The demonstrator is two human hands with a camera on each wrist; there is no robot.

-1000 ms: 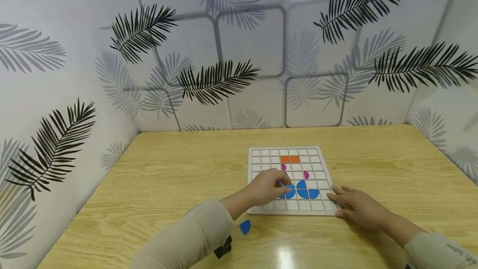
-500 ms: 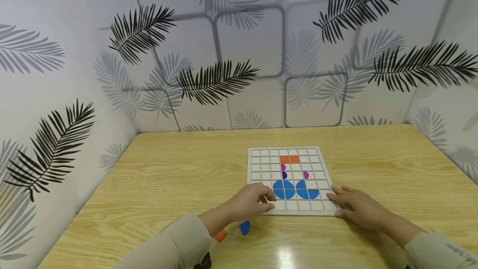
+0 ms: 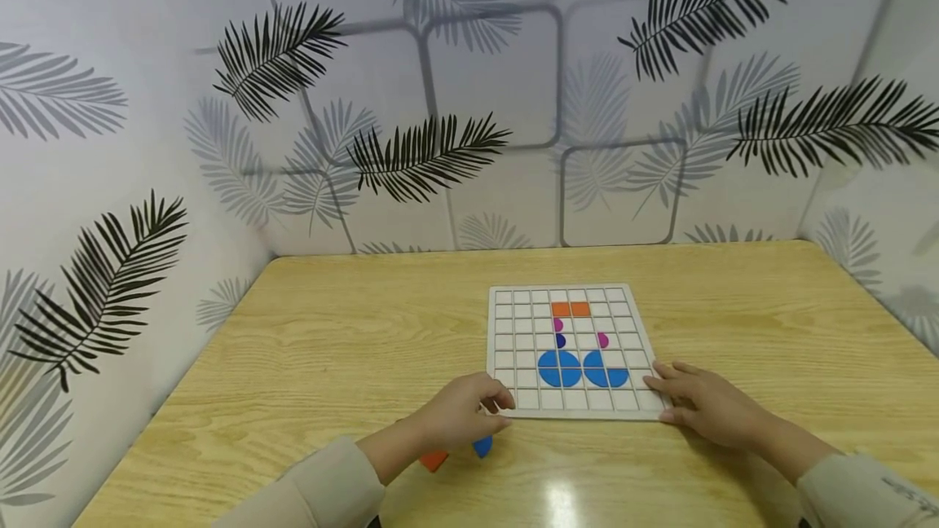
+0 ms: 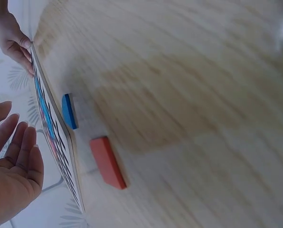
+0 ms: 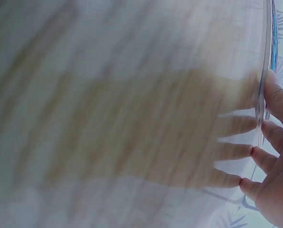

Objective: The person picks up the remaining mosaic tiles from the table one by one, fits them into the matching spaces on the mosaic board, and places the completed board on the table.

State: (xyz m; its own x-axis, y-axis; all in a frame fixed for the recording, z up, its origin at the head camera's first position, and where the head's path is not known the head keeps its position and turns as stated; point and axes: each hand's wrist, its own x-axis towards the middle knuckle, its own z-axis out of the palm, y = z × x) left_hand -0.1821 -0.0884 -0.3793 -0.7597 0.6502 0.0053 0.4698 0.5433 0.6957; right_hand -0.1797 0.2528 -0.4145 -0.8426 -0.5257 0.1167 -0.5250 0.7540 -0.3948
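My left hand [image 3: 458,414] hovers by the near left corner of the white grid board [image 3: 525,358], fingers loosely bent and nothing between them. Just under it lie a loose blue quarter-circle piece [image 3: 482,447] and an orange-red block [image 3: 433,460], which the hand and wrist partly cover in the head view. Both pieces show fully in the left wrist view. At the board's near right corner, my right hand [image 3: 707,407] touches the edge with extended fingertips and thumb. On the grid, blue quarter circles [image 3: 560,369] form one full disc and one with a gap.
Two orange squares [image 3: 570,310], magenta half circles [image 3: 603,341] and a dark blue half circle [image 3: 561,341] sit higher on the grid. The wooden table [image 3: 352,332] meets a leaf-patterned wall [image 3: 506,186] behind and at both sides.
My left hand has drawn back from the blue pieces on the board toward the near left, over the loose pieces. The left blue disc is uncovered now. My right hand stays at the board's edge.
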